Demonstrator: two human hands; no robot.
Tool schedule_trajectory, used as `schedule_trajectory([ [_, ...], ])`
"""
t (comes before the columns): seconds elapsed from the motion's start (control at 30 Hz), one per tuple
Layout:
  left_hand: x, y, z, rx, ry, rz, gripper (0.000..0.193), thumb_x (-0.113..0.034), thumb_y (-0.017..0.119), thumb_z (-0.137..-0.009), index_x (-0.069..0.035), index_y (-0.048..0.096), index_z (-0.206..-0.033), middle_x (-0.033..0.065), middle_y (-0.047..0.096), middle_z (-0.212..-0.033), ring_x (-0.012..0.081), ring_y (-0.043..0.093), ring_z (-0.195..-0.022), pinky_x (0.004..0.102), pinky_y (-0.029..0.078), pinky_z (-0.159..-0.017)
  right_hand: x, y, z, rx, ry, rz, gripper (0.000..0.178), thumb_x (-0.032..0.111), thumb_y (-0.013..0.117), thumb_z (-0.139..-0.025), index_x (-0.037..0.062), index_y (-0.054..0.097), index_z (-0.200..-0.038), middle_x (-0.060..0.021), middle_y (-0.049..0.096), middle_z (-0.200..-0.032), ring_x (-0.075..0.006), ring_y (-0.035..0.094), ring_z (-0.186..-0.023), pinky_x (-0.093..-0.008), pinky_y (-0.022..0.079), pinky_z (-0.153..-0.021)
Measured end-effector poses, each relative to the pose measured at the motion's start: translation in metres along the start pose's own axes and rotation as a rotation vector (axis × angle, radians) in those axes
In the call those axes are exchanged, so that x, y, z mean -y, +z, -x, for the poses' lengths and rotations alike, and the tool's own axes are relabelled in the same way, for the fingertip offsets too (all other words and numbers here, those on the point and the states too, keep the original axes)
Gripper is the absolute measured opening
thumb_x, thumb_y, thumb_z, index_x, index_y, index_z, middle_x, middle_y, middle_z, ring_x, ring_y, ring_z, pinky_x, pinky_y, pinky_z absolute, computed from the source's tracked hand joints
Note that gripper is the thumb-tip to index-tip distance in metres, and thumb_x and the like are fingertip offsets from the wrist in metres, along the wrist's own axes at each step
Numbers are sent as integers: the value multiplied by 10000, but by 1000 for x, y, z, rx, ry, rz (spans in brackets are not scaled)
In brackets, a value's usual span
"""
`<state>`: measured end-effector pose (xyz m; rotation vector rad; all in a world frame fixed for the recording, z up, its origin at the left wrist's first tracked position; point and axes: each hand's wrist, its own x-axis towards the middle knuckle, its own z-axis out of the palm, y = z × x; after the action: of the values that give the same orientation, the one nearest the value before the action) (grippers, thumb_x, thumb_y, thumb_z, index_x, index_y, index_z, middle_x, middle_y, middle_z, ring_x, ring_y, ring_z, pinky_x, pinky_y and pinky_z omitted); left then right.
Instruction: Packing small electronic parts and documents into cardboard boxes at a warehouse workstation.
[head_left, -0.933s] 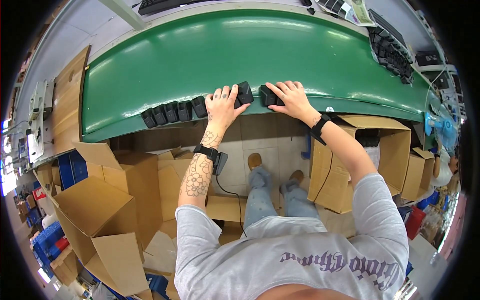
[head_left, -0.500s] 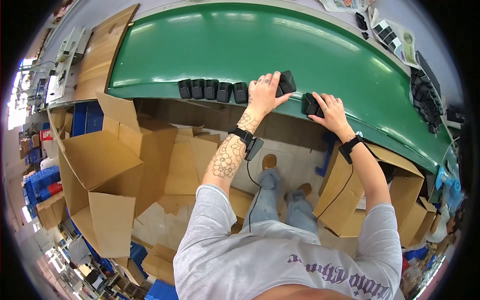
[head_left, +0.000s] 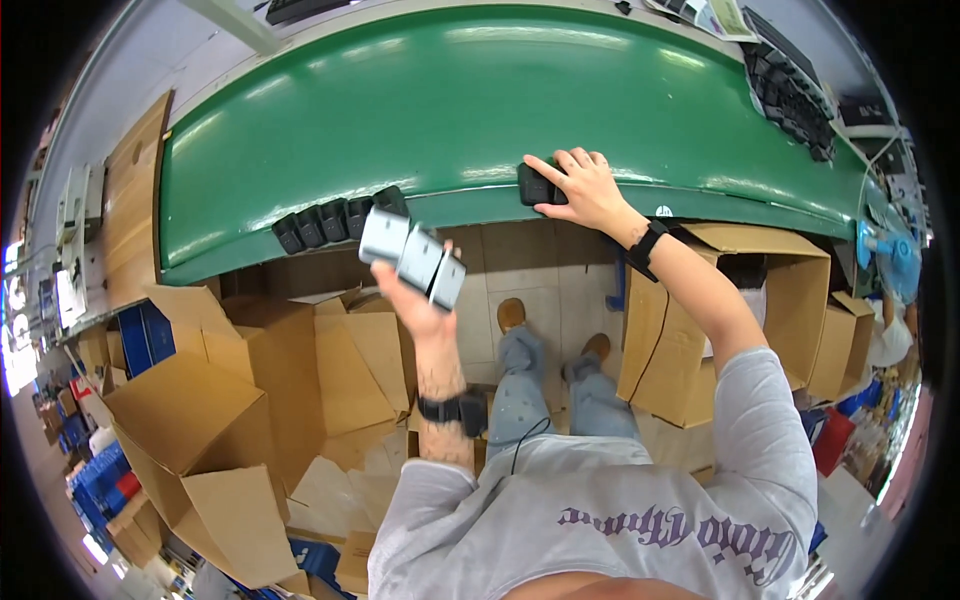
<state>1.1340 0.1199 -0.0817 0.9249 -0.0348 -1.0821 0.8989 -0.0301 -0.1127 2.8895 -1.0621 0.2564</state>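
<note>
My left hand [head_left: 418, 308] is turned palm up in front of the bench edge. Its fingers and thumb grip a short stack of small boxy plastic pieces [head_left: 385, 237] with pale, shiny faces turned to me. Behind it, a row of small black plastic boxes [head_left: 333, 222] stands along the near edge of the green bench; the held stack partly covers the row's right end. Farther right, my right hand [head_left: 588, 190] closes over black boxes [head_left: 536, 185] at the same edge, its thumb on the near side and fingers across the top. How many lie beneath it is hidden.
The green bench top [head_left: 450, 110] runs across the view, with a wooden board [head_left: 137, 200] at its left end. Black parts are heaped [head_left: 790, 100] at the far right. Open cartons stand below, left [head_left: 190, 410] and right [head_left: 670, 350]. A blue fan [head_left: 890, 262] is at right.
My left hand has drawn back from the bench edge with the held pieces and rolled palm up, showing their pale faces. My right hand stays on the black boxes. The whole view has shifted.
</note>
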Motion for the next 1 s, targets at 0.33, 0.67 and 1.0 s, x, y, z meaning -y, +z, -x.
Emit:
schedule_trajectory([
  [0.33,-30,-90,115,-113,-127,-111,673,-707,412,-866,-130,503,-1200,54,633,-966,285,635,-790,434,533,-692,-32,26,7,-141,-134,-82,747,517,710,-725,160,485,-1341,-61,566,-1023,-221,553,-897,-366,416,-731],
  [0.67,-18,-82,134,-104,-157,-138,626,-660,394,-900,-140,470,-1240,56,624,-990,277,630,-791,418,530,-682,-39,32,5,-346,-29,-175,677,461,719,-721,146,516,-1285,-55,573,-1013,-227,557,-905,-362,429,-743],
  [1.0,6,-76,114,-16,-127,-253,622,-623,430,-899,-115,461,-1256,78,616,-1039,287,624,-813,422,530,-705,-35,24,22,-285,120,-61,546,467,718,-712,108,589,-1103,-64,580,-1044,-232,550,-957,-382,429,-807],
])
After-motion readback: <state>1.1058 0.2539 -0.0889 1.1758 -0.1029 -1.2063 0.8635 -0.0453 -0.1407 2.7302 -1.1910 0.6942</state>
